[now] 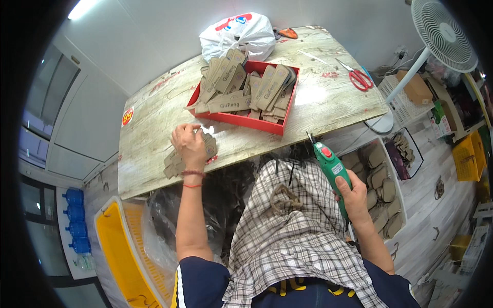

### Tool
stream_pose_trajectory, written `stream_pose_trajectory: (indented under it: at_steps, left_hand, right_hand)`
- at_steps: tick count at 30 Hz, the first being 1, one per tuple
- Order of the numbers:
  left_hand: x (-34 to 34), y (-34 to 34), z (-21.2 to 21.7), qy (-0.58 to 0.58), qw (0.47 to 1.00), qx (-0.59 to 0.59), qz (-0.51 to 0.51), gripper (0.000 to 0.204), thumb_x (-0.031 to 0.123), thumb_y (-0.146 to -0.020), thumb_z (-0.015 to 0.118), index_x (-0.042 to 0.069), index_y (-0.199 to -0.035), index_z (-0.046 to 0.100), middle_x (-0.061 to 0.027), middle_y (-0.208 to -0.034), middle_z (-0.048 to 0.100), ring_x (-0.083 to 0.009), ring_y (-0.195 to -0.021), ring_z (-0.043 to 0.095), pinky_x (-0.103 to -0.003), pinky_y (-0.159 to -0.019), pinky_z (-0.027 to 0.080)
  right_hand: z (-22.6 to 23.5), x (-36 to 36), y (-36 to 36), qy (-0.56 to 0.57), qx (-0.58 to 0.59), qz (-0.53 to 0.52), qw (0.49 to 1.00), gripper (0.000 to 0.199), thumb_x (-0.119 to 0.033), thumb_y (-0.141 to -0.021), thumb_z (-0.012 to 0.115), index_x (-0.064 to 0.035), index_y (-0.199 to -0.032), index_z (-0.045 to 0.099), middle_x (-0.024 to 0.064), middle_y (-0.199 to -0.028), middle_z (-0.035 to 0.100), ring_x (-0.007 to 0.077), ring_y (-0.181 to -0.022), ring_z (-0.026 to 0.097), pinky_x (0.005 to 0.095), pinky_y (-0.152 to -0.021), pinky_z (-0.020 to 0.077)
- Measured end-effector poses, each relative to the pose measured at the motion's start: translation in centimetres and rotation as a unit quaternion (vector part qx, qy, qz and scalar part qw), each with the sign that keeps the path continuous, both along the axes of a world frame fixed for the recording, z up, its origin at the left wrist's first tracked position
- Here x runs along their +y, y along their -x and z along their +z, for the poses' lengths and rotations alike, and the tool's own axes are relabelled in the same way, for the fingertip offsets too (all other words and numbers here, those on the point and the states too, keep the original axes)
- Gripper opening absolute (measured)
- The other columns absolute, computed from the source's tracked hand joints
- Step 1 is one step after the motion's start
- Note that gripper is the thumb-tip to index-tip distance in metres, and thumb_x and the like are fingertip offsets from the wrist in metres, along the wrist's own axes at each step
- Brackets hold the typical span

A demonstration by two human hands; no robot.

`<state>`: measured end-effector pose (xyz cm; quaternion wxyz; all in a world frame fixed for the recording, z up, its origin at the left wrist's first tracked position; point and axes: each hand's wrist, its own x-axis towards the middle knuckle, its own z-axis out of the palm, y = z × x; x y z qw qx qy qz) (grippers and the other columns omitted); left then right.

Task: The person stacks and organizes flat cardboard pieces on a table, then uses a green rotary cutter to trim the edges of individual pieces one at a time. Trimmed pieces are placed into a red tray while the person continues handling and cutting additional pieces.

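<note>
My left hand (189,145) is over a small pile of flat tan tags (209,147) near the table's front edge. Its fingers are curled, and what they hold, if anything, is hidden. In my right hand (353,196) is a green handheld power tool (328,163) with a red button. The tool's pointed metal tip sits just off the table's front edge. Beyond my left hand, a red box (241,121) holds many more tan tags (226,77), stacked loosely and rising above its rim. A brown looped scrap (285,199) lies on the checked apron over my lap.
Red-handled scissors (359,79) lie at the table's right (328,102). A white plastic bag (239,37) stands behind the box. Below right is a bin of tan pieces (381,180); a yellow crate (120,251) stands at lower left. A white fan (446,33) rises at far right.
</note>
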<state>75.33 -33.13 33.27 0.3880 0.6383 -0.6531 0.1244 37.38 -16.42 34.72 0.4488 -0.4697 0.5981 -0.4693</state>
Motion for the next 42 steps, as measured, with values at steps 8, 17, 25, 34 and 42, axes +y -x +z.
stream_pose_trajectory:
  at_steps: [8,17,25,34,42]
  left_hand:
    - [-13.4,18.0,0.3,-0.071,0.996,0.024,-0.050,0.029,0.031,-0.078,0.071,0.010,-0.097,0.071,-0.0097,-0.102,0.061,-0.0284,-0.103,0.053,-0.040,-0.090,0.041]
    - [-15.0,20.4,-1.3,0.016,0.990,0.095,-0.106,0.028,0.015,-0.070,0.076,0.009,-0.094,0.065,-0.0078,-0.094,0.061,-0.0275,-0.095,0.056,-0.040,-0.087,0.043]
    - [-7.7,18.2,4.7,0.009,0.745,0.625,-0.234,0.016,-0.003,-0.085,0.065,-0.002,-0.098,0.056,-0.0069,-0.092,0.062,-0.0121,-0.079,0.058,-0.026,-0.071,0.049]
    - [4.0,20.6,0.5,-0.108,0.481,0.835,-0.243,0.010,0.009,-0.093,0.061,0.001,-0.098,0.059,-0.0077,-0.093,0.067,-0.0171,-0.082,0.066,-0.031,-0.073,0.056]
    - [5.1,22.3,-0.4,-0.129,0.467,0.849,-0.212,0.013,0.008,-0.088,0.068,0.000,-0.096,0.061,-0.0068,-0.088,0.068,-0.0136,-0.075,0.065,-0.025,-0.064,0.053]
  right_hand:
    - [-0.8,-0.8,0.1,-0.007,-0.016,-0.033,0.999,0.044,-0.038,-0.092,0.063,0.0008,-0.113,0.061,0.0009,-0.076,0.059,0.0061,-0.061,0.052,0.0234,-0.051,0.0454]
    - [-1.2,-1.4,0.2,0.000,-0.001,-0.032,0.999,0.042,-0.037,-0.092,0.063,0.0014,-0.110,0.062,0.0016,-0.071,0.057,0.0066,-0.056,0.051,0.0240,-0.050,0.0427]
    - [1.2,-2.0,-1.1,0.028,0.001,-0.049,0.998,0.044,-0.038,-0.091,0.065,0.0008,-0.111,0.062,0.0001,-0.068,0.055,0.0056,-0.055,0.049,0.0242,-0.050,0.0416]
    - [0.7,-0.2,-1.8,0.004,0.020,-0.023,1.000,0.040,-0.035,-0.090,0.066,0.0003,-0.109,0.063,-0.0012,-0.068,0.054,0.0052,-0.056,0.046,0.0239,-0.051,0.0394]
    - [-0.1,0.4,-1.3,0.006,0.012,-0.028,1.000,0.044,-0.039,-0.090,0.066,0.0005,-0.109,0.063,-0.0008,-0.068,0.055,0.0050,-0.054,0.047,0.0231,-0.050,0.0397]
